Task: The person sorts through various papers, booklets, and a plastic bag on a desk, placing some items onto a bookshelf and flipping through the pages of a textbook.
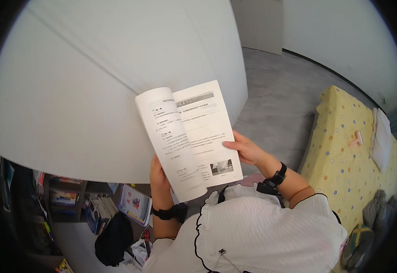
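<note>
An open book point(198, 132) with printed pages is held up in front of me, between both hands. My right hand point(244, 148) grips its right edge, thumb lying on the page and fingers behind. On the left side, my left hand point(159, 173) is wrapped at the lower outer edge, its fingers mostly hidden behind the book. The left-hand pages point(169, 145) curve upward and look slightly blurred. A small picture is printed low on the right page. Dark straps sit on both of my wrists.
A white wall point(116, 54) rises close ahead and to the left. Shelves with books point(100, 211) and a black bag point(114, 241) stand at lower left. On the right is a bed point(339, 159) with a yellow patterned sheet and a white pillow point(380, 141). Grey floor point(276, 86) lies between.
</note>
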The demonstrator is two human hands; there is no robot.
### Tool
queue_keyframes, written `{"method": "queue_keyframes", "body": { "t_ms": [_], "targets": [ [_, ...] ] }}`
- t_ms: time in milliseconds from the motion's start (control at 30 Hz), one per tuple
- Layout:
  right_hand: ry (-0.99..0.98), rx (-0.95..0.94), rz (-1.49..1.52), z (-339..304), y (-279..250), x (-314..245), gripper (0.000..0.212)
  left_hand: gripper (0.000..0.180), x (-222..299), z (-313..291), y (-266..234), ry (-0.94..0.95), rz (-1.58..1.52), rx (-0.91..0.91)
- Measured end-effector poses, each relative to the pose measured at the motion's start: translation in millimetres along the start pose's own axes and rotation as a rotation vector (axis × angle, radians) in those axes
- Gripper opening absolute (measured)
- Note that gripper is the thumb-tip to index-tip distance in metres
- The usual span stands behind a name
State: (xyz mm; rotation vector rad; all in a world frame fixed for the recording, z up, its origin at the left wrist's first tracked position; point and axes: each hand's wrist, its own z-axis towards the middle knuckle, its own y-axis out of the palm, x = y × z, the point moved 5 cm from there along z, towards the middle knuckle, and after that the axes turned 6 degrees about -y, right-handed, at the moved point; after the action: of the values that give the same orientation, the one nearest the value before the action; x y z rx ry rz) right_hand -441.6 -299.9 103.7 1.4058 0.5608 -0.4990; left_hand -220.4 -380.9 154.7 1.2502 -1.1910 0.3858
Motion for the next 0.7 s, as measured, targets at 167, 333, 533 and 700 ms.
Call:
{"method": "queue_keyframes", "body": {
  "t_ms": [167,333,533,700],
  "targets": [
    [-0.134,0.178,-0.224,-19,-21,-1,0.045,0.038,-4,12,33,-0.188,-0.157,-0.063],
    [-0.235,0.305,-0.150,-24,-19,7,0.042,0.032,15,33,-10,0.106,0.366,-0.315],
    [-0.333,0.356,-0.148,-30,-39,12,0.044,0.027,47,44,-2,0.085,0.611,-0.238],
    [-0.260,0.349,-0.074,-32,-52,26,0.040,0.028,60,61,-20,-0.107,0.269,-0.186]
  ]
}}
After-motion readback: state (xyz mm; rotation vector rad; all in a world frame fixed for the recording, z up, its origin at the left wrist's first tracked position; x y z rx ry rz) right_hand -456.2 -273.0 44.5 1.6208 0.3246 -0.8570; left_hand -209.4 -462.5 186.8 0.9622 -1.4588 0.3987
